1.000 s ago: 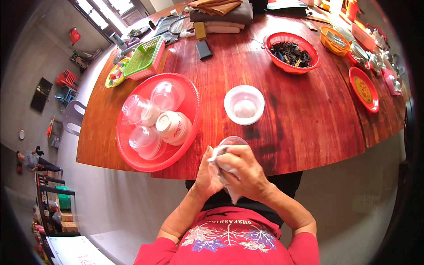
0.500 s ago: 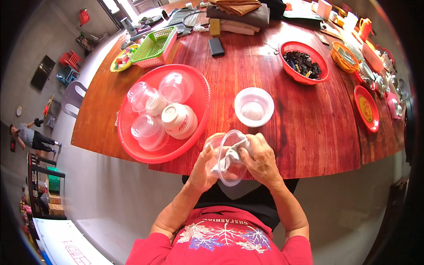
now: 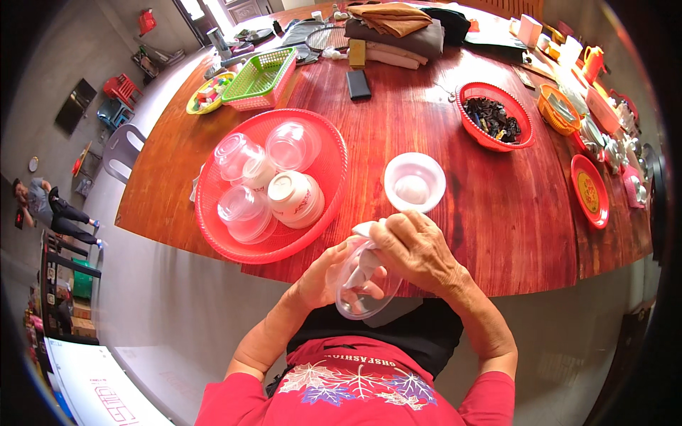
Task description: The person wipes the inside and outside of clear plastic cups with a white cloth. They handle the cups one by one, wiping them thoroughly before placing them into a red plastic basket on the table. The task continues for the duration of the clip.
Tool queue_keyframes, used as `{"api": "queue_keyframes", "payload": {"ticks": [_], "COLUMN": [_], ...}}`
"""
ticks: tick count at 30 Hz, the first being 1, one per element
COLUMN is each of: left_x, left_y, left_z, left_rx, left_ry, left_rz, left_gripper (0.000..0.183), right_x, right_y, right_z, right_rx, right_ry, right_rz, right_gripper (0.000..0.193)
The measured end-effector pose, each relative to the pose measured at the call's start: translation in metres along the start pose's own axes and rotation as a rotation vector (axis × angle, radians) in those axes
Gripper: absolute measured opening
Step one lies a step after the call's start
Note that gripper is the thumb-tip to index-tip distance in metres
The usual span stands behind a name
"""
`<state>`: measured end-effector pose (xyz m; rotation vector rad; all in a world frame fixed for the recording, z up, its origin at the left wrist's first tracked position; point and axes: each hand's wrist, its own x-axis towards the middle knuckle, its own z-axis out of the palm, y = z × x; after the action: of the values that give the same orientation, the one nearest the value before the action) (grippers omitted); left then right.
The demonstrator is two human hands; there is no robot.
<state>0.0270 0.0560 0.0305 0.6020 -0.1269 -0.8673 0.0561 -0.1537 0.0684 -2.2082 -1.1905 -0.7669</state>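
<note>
Easy on that clear bowl (image 3: 369, 307)
Left hand (image 3: 317, 275) cradles it, right hand (image 3: 420, 254) pinches the cloth (image 3: 365, 264); I'd squeeze lightly, mind the white bowl (image 3: 393, 177) at 1 o'clock.

clear bowl (image 3: 382, 284) in left hand (image 3: 323, 275), cloth (image 3: 364, 263) in right hand (image 3: 418, 252)

I count two hands, one left hand (image 3: 321, 278) and one right hand (image 3: 420, 253), plus one held clear bowl (image 3: 381, 292) and one white cloth (image 3: 363, 265). I make it one white bowl (image 3: 415, 169) standing apart, one black flat case (image 3: 359, 84), one red plate (image 3: 590, 192), one orange basket (image 3: 554, 123), one small red basket (image 3: 523, 115) and one large red basket (image 3: 329, 174). In that large one I get three groups of upturned clear bowls (image 3: 244, 213) and one stack of white bowls (image 3: 295, 200); how many are nested, I can't tell.
</note>
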Motion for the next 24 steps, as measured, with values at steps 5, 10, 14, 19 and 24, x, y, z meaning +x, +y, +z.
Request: {"api": "queue_keyframes", "payload": {"ticks": [5, 10, 14, 19, 24], "left_x": [0.003, 0.02, 0.023, 0.017, 0.004], "left_y": [0.003, 0.0, -0.003, 0.015, 0.043], "left_z": [0.017, 0.021, 0.001, 0.016, 0.018], "left_rx": [0.268, 0.442, 1.007, 0.358, 0.252], "left_ry": [0.041, 0.135, 0.142, -0.007, -0.052], "left_rz": [0.227, 0.657, 0.761, 0.423, 0.012], "left_gripper": [0.072, 0.076, 0.083, 0.108, 0.09], "right_x": [0.004, -0.026, -0.041, -0.04, 0.009], "right_y": [0.002, -0.012, -0.032, -0.014, -0.011], "right_z": [-0.003, 0.031, 0.043, 0.022, -0.014], "right_rx": [0.174, 0.749, 1.094, 0.681, 0.031], "right_ry": [0.122, 0.173, 0.147, 0.159, 0.032], "right_rz": [0.198, 0.871, 1.145, 0.869, 0.077], "right_gripper": [0.029, 0.014, 0.022, 0.012, 0.031]}}
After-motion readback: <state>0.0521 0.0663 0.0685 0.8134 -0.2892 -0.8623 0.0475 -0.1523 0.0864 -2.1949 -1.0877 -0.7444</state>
